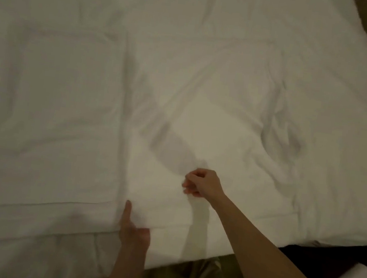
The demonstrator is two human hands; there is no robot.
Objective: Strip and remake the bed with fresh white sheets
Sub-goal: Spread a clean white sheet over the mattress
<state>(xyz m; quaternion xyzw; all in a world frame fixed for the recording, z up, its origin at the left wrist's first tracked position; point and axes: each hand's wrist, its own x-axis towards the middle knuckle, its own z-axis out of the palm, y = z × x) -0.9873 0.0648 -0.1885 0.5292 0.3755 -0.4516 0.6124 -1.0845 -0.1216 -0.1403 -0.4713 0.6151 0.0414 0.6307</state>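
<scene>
On the white sheet (184, 92), right hand (202, 183) grip curled, pinching fabric; left hand (133, 228) gripping a fold.

- The bed (186, 253) fills the view, its near edge running just below both hands.
- A rumpled white sheet (187, 69) lies spread directly on it, with a long fold rising from the left hand and deep creases beyond the right.
</scene>
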